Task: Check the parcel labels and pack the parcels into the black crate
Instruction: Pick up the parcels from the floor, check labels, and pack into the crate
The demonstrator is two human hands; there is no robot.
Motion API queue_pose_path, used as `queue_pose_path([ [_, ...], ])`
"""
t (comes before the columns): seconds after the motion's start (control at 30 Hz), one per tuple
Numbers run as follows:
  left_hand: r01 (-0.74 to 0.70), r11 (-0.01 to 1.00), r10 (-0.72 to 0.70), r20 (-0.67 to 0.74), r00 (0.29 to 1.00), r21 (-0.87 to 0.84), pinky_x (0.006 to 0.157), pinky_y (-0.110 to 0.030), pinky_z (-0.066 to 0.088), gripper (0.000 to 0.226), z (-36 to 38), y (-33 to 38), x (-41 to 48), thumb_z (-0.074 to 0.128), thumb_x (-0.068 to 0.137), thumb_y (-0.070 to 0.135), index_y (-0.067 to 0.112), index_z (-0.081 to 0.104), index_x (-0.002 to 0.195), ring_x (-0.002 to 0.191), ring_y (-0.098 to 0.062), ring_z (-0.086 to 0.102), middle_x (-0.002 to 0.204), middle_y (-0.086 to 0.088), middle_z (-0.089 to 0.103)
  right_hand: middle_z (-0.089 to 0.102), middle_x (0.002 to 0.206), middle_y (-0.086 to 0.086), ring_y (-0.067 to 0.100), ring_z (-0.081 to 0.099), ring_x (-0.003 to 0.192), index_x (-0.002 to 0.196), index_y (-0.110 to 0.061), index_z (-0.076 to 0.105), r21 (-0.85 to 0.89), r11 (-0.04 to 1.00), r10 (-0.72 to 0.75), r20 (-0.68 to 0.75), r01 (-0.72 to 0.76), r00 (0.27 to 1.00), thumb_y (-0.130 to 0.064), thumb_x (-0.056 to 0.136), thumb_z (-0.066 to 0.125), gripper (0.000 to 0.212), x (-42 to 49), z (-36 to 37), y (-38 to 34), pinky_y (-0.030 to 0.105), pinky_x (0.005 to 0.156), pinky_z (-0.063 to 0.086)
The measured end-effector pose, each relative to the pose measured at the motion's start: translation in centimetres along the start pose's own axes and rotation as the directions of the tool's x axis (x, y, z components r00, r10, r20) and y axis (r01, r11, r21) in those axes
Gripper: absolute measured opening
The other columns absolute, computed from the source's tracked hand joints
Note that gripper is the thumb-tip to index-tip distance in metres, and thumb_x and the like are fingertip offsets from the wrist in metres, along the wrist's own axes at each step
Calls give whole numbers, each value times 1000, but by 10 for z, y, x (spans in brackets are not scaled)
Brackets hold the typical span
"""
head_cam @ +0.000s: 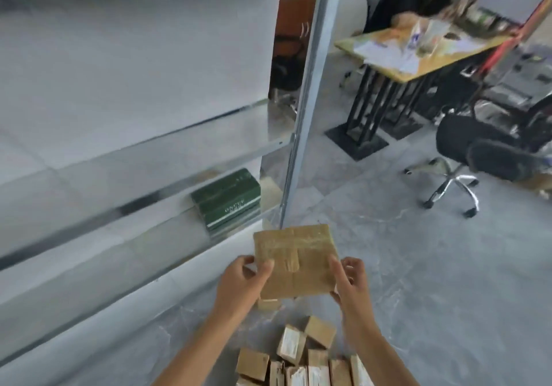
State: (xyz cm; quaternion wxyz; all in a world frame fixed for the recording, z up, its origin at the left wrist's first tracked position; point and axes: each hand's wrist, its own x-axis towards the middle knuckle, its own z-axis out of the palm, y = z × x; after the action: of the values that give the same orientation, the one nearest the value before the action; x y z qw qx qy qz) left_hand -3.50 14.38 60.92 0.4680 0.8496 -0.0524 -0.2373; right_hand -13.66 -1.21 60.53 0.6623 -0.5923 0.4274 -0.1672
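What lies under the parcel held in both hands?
Grey floor and one small box, mostly covered by the parcel; more boxes lie nearer. Its underside and any label cannot be seen.

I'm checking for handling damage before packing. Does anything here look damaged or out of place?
The small parcels lie jumbled on the floor, tilted every way. The flat parcel gripped by the left hand and right hand looks creased, not torn.

A flat brown parcel, taped across its face, is being held aloft; smaller parcels, some white-labelled, are lying jumbled on the floor below.
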Motion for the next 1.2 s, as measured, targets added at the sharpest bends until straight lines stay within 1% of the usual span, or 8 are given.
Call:
queue_pose_path([
  [0.07,-72,997,71,-27,997,-26,56,-11,41,30,-24,39,-23,68,80,41,17,64,98,72,-3,62,80,6,68,62,90,6,6,60,74,94,-15,52,5,991,-137,32,137,990,-17,90,61,10,-19,-9,-51,14,64,45],
  [0.2,-223,973,219,-66,973,-62,66,-5,44,26,-62,94,-66,72,80,29,23,57,101,80,5,60,93,9,67,65,107,8,15,63,95,108,-15,55,45,948,-319,164,316,934,-8,90,59,20,-57,-24,-120,20,72,47],
  [0.33,-268,954,242,-183,953,-134,73,-18,46,29,-89,139,-105,67,83,36,28,52,106,91,-5,60,104,7,64,62,117,6,18,60,109,112,-16,55,95,897,-439,304,432,845,-2,88,60,29,-81,-29,-165,23,76,51],
  [0.57,-292,918,183,-369,911,-268,62,-18,46,48,-103,181,-187,37,78,65,22,50,94,81,-2,55,88,10,57,55,113,2,14,57,102,103,-22,50,155,939,-343,444,307,827,-53,77,57,41,-120,-43,-207,31,77,50],
  [0.7,-298,859,86,-457,886,-417,82,-32,54,40,-92,163,-236,51,82,56,18,49,92,92,-12,60,97,3,62,60,106,6,20,60,97,97,-15,47,152,964,-264,531,216,805,-52,75,59,45,-145,-60,-194,43,83,54],
  [0.9,-349,853,85,-557,826,-387,72,-20,53,41,-93,117,-312,66,74,50,19,56,99,92,-8,65,97,8,68,64,104,11,22,62,92,93,-13,43,223,959,-278,599,177,751,-28,80,65,30,-197,-71,-162,36,73,50],
  [1.07,-387,844,97,-605,791,-372,73,-18,54,27,-116,85,-375,63,79,48,35,58,102,93,-7,64,100,11,68,61,116,9,25,60,110,106,-22,46,235,941,-338,693,244,637,-38,70,67,45,-256,-65,-149,48,94,51],
  [1.2,-412,837,74,-672,737,-360,80,-22,54,19,-140,55,-432,62,82,44,34,61,98,93,-5,64,99,13,68,58,119,5,25,57,112,111,-26,45,219,941,-331,744,257,580,-43,70,66,49,-317,-53,-138,51,93,51],
])
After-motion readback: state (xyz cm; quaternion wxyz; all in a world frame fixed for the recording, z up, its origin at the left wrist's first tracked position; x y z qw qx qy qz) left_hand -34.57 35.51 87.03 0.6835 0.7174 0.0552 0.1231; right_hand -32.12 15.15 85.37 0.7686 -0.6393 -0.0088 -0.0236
